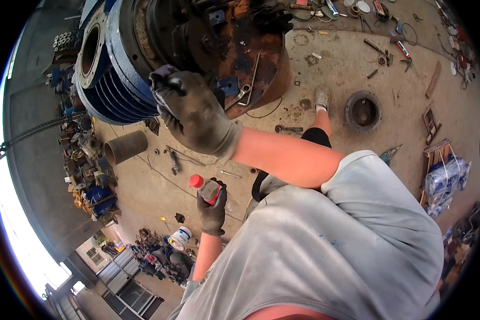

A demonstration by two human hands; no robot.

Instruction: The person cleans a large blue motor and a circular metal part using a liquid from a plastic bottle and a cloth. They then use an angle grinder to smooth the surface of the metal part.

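Observation:
My left hand (212,216), in a dark grey work glove, is wrapped round a clear plastic bottle (211,190) with a red cap and a red label. The bottle is held low in front of my body. My right hand (194,109), in a stained grey glove, is at the edge of a large blue finned machine housing (124,80). Its fingers are curled in; whatever they hold, if anything, is hidden. Behind that hand sit the machine's dark round flanges (181,40). Close by, a combination wrench (238,98) lies on a rusty round drum top (250,40).
Black gloves (269,15) lie on the drum. On the concrete floor are a round metal ring part (364,111), a pipe section (126,148), a white bucket (180,238) and scattered hand tools. A chain (37,129) hangs at the left. Plastic-wrapped goods (445,181) are at the right.

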